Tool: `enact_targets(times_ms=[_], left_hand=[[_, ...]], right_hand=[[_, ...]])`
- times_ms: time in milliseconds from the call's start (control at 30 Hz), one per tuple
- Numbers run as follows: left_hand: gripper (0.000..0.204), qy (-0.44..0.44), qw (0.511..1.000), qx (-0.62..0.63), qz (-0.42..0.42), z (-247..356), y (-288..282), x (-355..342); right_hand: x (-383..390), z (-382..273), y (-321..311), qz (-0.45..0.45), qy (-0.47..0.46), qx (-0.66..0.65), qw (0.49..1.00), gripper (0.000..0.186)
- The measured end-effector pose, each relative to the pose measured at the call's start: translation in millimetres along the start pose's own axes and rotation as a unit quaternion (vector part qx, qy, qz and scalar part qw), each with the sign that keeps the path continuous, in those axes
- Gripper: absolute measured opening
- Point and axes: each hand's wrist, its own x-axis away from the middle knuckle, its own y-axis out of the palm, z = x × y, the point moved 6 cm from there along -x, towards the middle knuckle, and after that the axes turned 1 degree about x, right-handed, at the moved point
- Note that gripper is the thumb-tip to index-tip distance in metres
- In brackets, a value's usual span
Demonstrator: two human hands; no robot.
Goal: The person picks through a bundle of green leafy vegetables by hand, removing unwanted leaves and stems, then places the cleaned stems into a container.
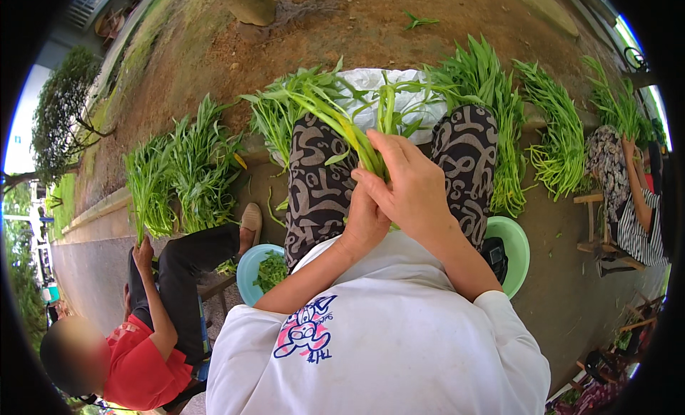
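Observation:
Over my lap, my left hand (367, 222) and my right hand (412, 183) come together around a small bunch of leafy green stems (332, 119) that looks like water spinach. The fingers of both hands are closed on the stems. One stem shows yellow patches. The leafy ends point away from me, over a white plastic sheet (365, 117) spread beyond my knees. My right hand lies over part of my left, hiding some of its fingers and the lower stem ends.
Piles of greens lie on both sides, including a left pile (203, 165) and a right pile (499, 122). A light blue basin (245, 276) with leaves stands left; a green basin (519, 258) stands right. A person in red (146, 358) sits left, another person (642, 222) right.

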Motion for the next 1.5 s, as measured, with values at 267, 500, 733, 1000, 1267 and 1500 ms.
enact_targets(times_ms=[267,500,733,1000,1267,1500], left_hand=[[0.061,-0.046,0.990,-0.095,-0.090,-3.0,11.2,-0.2],[0.078,-0.055,0.996,0.062,-0.042,7.4,14.0,-4.8],[0.062,-0.240,0.912,0.334,-0.005,-23.2,-9.2,-1.5],[0.029,-0.259,0.845,0.468,0.027,-22.0,-38.4,-23.1],[0.043,-0.179,0.941,0.283,-0.040,25.5,-44.7,-43.8],[0.047,-0.200,0.944,0.251,-0.077,31.5,-16.9,-35.1]], right_hand=[[-17.3,16.3,22.0,-0.102,0.070,0.126,0.984,0.053],[-18.6,32.8,13.4,-0.040,0.170,-0.128,0.976,0.051],[-13.8,45.7,3.5,0.014,0.232,-0.463,0.855,0.047],[-13.6,50.2,-13.1,0.090,0.237,-0.522,0.815,0.047],[-18.9,49.6,1.8,0.156,0.214,-0.493,0.829,0.048],[-8.8,45.1,27.4,0.147,0.230,-0.492,0.827,0.046]])
